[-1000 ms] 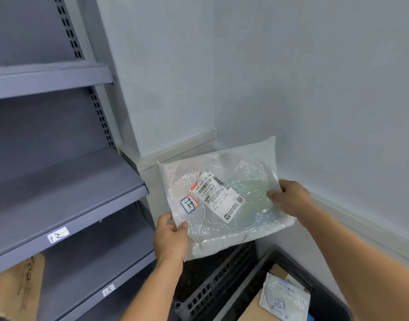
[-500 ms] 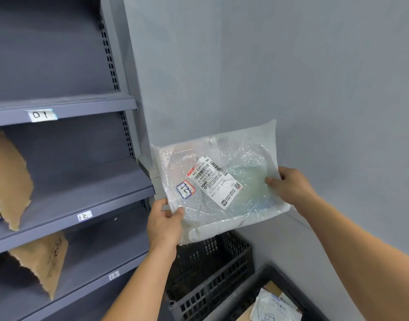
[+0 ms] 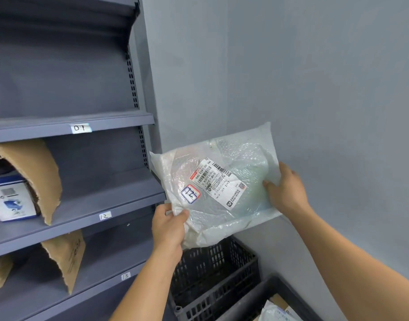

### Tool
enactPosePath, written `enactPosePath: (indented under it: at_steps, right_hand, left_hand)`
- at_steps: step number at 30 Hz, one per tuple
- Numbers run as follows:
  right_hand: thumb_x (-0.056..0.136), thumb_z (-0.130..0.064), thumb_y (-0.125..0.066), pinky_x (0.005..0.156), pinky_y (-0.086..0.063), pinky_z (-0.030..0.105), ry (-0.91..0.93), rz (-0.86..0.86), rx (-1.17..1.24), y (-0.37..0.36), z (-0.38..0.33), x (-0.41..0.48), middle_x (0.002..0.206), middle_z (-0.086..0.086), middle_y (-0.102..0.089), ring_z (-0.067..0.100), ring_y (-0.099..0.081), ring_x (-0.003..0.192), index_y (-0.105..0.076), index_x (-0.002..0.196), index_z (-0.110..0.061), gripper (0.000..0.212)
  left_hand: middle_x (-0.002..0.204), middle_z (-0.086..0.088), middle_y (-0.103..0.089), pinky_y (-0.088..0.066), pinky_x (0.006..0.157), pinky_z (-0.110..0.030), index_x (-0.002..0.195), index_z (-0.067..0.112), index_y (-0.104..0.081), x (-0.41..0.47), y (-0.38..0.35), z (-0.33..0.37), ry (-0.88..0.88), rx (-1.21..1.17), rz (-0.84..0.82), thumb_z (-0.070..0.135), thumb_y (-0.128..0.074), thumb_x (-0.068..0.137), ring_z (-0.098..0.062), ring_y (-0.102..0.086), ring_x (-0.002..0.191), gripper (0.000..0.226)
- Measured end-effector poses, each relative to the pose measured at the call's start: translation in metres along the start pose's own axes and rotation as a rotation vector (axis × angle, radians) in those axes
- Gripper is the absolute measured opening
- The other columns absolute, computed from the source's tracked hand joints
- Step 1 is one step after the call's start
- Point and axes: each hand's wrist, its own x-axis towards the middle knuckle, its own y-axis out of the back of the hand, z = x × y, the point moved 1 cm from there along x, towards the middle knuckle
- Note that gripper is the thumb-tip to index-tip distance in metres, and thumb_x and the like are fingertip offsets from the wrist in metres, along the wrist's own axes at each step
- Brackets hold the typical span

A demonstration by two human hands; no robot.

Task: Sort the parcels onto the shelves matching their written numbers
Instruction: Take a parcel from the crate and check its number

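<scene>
Pinching the lower-left corner of a bubble-wrapped parcel (image 3: 224, 205) with the left hand (image 3: 168, 228), thumb pressed on the front, other fingers hidden behind. Clamping its right edge with the right hand (image 3: 285, 193), thumb in front, fingers curled round the back. Gripped at two opposite sides, probably to stop the soft film from sagging.

Held in mid-air, just right of the shelving and above a black crate (image 3: 212, 272), touching neither. Angled face-up toward the eyes, presumably for reading the handwritten sticker (image 3: 190, 193) beside the shipping label (image 3: 218, 181). Looks like 14, though not legible for certain.

Down at the lower right, a dark bin (image 3: 252, 297) with more parcels inside.

Farther left, shelf tags 01 (image 3: 81, 128), 12 (image 3: 105, 215) and 13 (image 3: 125, 276) stuck on the front lips, facing out for matching. Torn cardboard sheets (image 3: 37, 177) standing on the shelves, a blue-and-white box (image 3: 12, 200) just beside one.

Judged a reading stage, with placing not yet begun.
</scene>
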Motion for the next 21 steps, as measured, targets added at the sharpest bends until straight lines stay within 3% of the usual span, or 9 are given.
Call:
enactPosePath:
  at_steps: [4, 6, 8, 10, 11, 13, 14, 17, 21]
  right_hand:
    - [0.089, -0.029, -0.071, 0.116, -0.028, 0.051, 0.009, 0.13, 0.073, -0.02, -0.005, -0.034, 0.156, 0.016, -0.026, 0.035, -0.022, 0.146, -0.024, 0.156, -0.021, 0.082]
    - [0.087, -0.034, -0.075, 0.12, -0.023, 0.052, -0.072, 0.154, 0.167, -0.031, -0.007, -0.056, 0.163, 0.011, -0.01, 0.031, -0.01, 0.151, -0.011, 0.159, -0.021, 0.097]
    - [0.084, -0.038, -0.079, 0.12, -0.023, 0.054, -0.226, 0.115, 0.372, -0.043, -0.008, -0.074, 0.165, 0.005, -0.001, 0.031, -0.011, 0.152, -0.001, 0.16, -0.022, 0.11]
    - [0.082, -0.04, -0.081, 0.118, -0.03, 0.054, -0.41, 0.0, 0.643, -0.057, -0.012, -0.086, 0.166, 0.005, -0.011, 0.031, -0.026, 0.149, -0.002, 0.16, -0.024, 0.112]
    - [0.082, -0.037, -0.081, 0.114, -0.036, 0.055, -0.462, -0.072, 0.817, -0.065, -0.015, -0.09, 0.163, 0.007, -0.027, 0.031, -0.04, 0.142, -0.011, 0.159, -0.026, 0.105]
    - [0.087, -0.025, -0.078, 0.1, -0.05, 0.059, -0.468, -0.208, 1.061, -0.079, -0.021, -0.092, 0.137, 0.004, -0.062, 0.027, -0.065, 0.117, -0.04, 0.146, -0.024, 0.07]
    - [0.09, -0.019, -0.074, 0.094, -0.053, 0.06, -0.438, -0.242, 1.125, -0.082, -0.026, -0.093, 0.125, 0.001, -0.07, 0.027, -0.07, 0.108, -0.049, 0.138, -0.024, 0.054]
    - [0.092, -0.007, -0.07, 0.088, -0.056, 0.059, -0.348, -0.243, 1.218, -0.083, -0.036, -0.087, 0.116, 0.001, -0.074, 0.028, -0.072, 0.103, -0.055, 0.131, -0.022, 0.044]
    - [0.092, -0.003, -0.068, 0.085, -0.058, 0.055, -0.264, -0.268, 1.213, -0.077, -0.049, -0.078, 0.117, 0.002, -0.074, 0.027, -0.073, 0.102, -0.052, 0.132, -0.018, 0.046]
  left_hand:
    - [0.1, -0.009, -0.072, -0.058, 0.086, -0.046, 0.103, 0.013, -0.06, -0.004, 0.004, 0.003, 0.004, -0.117, 0.037, -0.003, -0.068, 0.087, -0.028, -0.071, 0.094, 0.024]
    - [0.102, -0.012, -0.072, -0.058, 0.08, -0.042, 0.108, 0.009, -0.059, -0.006, 0.007, 0.003, 0.022, -0.193, 0.029, -0.004, -0.068, 0.088, -0.03, -0.071, 0.094, 0.026]
    - [0.104, -0.014, -0.071, -0.056, 0.074, -0.038, 0.111, 0.008, -0.058, -0.009, 0.008, 0.003, 0.049, -0.257, 0.007, -0.005, -0.067, 0.089, -0.03, -0.071, 0.094, 0.027]
    - [0.107, -0.013, -0.071, -0.055, 0.07, -0.035, 0.111, 0.008, -0.057, -0.013, 0.009, 0.0, 0.072, -0.302, -0.015, -0.005, -0.065, 0.09, -0.028, -0.07, 0.094, 0.027]
    - [0.108, -0.013, -0.071, -0.054, 0.067, -0.033, 0.112, 0.008, -0.056, -0.016, 0.01, -0.001, 0.085, -0.322, -0.03, -0.005, -0.064, 0.09, -0.026, -0.07, 0.092, 0.027]
    - [0.109, -0.011, -0.071, -0.054, 0.059, -0.03, 0.117, 0.007, -0.055, -0.022, 0.014, -0.002, 0.102, -0.347, -0.073, -0.006, -0.062, 0.091, -0.024, -0.069, 0.091, 0.03]
    - [0.111, -0.011, -0.07, -0.054, 0.06, -0.031, 0.12, 0.007, -0.053, -0.024, 0.017, -0.002, 0.102, -0.353, -0.101, -0.007, -0.062, 0.091, -0.025, -0.069, 0.093, 0.034]
    - [0.116, -0.01, -0.071, -0.058, 0.075, -0.037, 0.128, 0.013, -0.051, -0.024, 0.032, 0.007, 0.07, -0.337, -0.186, -0.012, -0.063, 0.087, -0.028, -0.07, 0.103, 0.05]
    - [0.113, -0.006, -0.073, -0.058, 0.086, -0.044, 0.125, 0.017, -0.057, -0.012, 0.057, 0.029, 0.008, -0.301, -0.216, -0.001, -0.069, 0.088, -0.025, -0.071, 0.104, 0.043]
